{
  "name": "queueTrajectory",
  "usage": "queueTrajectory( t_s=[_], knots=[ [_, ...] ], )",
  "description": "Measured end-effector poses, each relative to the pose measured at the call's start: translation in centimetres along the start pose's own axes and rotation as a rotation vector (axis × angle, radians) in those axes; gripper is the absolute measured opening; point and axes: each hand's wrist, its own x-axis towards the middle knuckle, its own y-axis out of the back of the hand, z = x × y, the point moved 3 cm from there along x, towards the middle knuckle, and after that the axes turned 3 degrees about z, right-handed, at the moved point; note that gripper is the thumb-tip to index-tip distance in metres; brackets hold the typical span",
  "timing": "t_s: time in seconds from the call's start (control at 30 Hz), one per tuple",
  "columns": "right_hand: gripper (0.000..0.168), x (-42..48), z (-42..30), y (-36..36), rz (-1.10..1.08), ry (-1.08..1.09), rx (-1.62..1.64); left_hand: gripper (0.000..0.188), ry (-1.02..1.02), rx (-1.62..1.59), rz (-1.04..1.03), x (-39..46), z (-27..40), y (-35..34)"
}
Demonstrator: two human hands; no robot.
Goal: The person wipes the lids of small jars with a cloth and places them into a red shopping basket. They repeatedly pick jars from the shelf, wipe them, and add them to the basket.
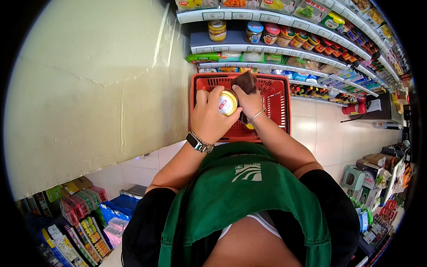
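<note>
My left hand (212, 115) grips a jar (228, 102) with a gold-rimmed white lid that bears writing. Its lid faces up at me, over a red plastic shopping basket (287, 87). A dark brown cloth (246, 82) is in my right hand (249, 101), bunched above the thumb and hanging partly below the palm. Both hands are close together, with the jar between them. Below my right wrist, a yellow lid (249, 126) shows inside the basket; the rest of that item is hidden by my arm.
Ahead stand store shelves with price strips (270, 17), holding a yellow-lidded jar (217, 30) and several other jars (272, 33). A pale wall (100, 100) rises close on the left. A red fire extinguisher (354, 108) and a stool (352, 177) are at the right.
</note>
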Motion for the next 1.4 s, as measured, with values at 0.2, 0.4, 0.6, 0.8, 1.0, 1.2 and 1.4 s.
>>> queueTrajectory(
  t_s=[0.2, 0.4, 0.6, 0.8, 1.0, 1.2, 1.4],
  knots=[
    [0.026, 0.7, 7.6, 1.1, -0.069, -0.232, -0.122, 0.064, 0.074, -0.035, -0.267, -1.4, -3.7, -3.2],
    [0.02, -0.8, 13.0, 1.1, -0.001, -0.702, 0.128, 0.062, 0.008, -0.02, -0.385, -3.8, -7.7, -7.8],
    [0.02, 0.0, 19.9, 0.8, -0.027, -0.98, 0.354, 0.06, 0.017, 0.032, -0.513, -5.8, -11.6, -12.4],
    [0.017, 0.6, 24.6, 0.1, -0.023, -1.145, 0.435, 0.057, 0.077, 0.052, -0.599, -8.1, -16.5, -17.4],
    [0.02, 2.1, 29.7, -0.9, 0.101, -1.232, 0.425, 0.05, 0.199, 0.03, -0.716, -10.3, -21.5, -22.2],
    [0.031, 3.5, 37.2, -1.8, 0.194, -1.221, 0.418, 0.036, 0.269, 0.207, -0.79, -12.0, -25.3, -26.7],
    [0.029, 3.8, 42.0, -3.0, 0.213, -1.284, 0.428, 0.035, 0.77, 0.043, -0.618, -14.5, -29.0, -29.3]
  ],
)
